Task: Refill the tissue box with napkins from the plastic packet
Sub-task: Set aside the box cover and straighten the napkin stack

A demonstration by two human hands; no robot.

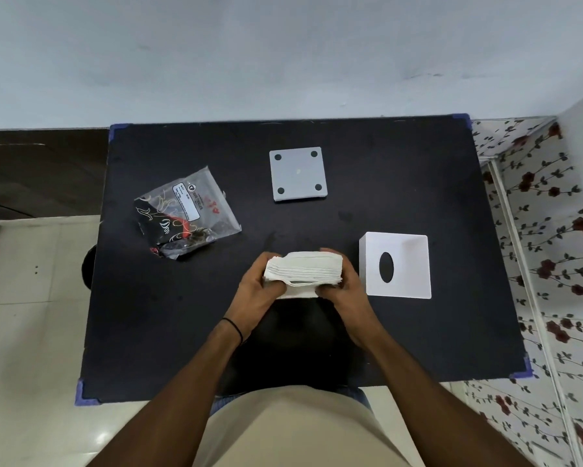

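Observation:
A thick stack of white napkins [304, 268] is held over the middle of the black table [418, 338]. My left hand [258, 291] grips its left end and my right hand [349, 291] grips its right end, thumbs tucked under the front edge. The white tissue box [405, 264] stands just right of the stack, its oval slot facing up. Its square white base plate [297, 174], with four dark feet, lies apart at the back of the table. The plastic packet [187, 214], clear with black and red print, lies crumpled at the left and looks emptied.
A pale wall runs behind the table. A flower-patterned surface [553, 230] borders the right side, and light floor tiles [30, 315] lie to the left. Purple corner guards [86, 396] mark the table corners.

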